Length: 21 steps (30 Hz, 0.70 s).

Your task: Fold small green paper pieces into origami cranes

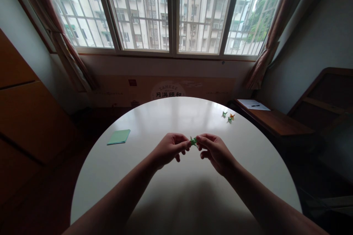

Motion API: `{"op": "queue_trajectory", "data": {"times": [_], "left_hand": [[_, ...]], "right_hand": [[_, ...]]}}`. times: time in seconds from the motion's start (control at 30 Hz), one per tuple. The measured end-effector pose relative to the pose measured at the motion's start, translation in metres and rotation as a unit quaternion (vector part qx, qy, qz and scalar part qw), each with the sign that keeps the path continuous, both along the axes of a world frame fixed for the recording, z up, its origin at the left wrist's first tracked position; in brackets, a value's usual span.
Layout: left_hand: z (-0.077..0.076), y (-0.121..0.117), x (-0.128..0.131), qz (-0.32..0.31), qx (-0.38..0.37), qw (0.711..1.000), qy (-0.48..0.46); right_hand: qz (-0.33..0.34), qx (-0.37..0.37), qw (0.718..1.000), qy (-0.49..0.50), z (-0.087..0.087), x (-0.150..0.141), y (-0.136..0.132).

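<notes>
A small green origami crane (193, 141) is held above the middle of the round white table (176, 191). My left hand (171, 149) pinches its left side between thumb and fingertips. From the other side, my right hand (216, 150) grips it with thumb and forefinger, the other fingers curled below. The fingertips cover part of the folded paper, so its full shape is hidden.
Three small folded paper figures, two green (230, 119) and one orange (232, 116), sit at the table's far right. A stack of green paper squares (118, 137) lies at the left. Beyond the right edge, a wooden bench (278, 121) bears a white sheet (252, 105) and a pen.
</notes>
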<state>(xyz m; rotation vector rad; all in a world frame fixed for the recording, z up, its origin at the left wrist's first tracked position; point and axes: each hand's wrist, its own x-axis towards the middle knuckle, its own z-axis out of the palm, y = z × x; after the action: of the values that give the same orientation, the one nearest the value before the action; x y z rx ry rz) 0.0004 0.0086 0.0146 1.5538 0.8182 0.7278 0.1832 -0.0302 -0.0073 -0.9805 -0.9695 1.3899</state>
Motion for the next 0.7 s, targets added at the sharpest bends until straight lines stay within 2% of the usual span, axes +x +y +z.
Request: {"op": "queue_trajectory", "data": {"times": [0.7], "left_hand": [[-0.0011, 0.0005, -0.0006, 0.005, -0.001, 1.0, 0.004]], "right_hand": [[0.003, -0.01, 1.0, 0.026, -0.0026, -0.0008, 0.0012]]}}
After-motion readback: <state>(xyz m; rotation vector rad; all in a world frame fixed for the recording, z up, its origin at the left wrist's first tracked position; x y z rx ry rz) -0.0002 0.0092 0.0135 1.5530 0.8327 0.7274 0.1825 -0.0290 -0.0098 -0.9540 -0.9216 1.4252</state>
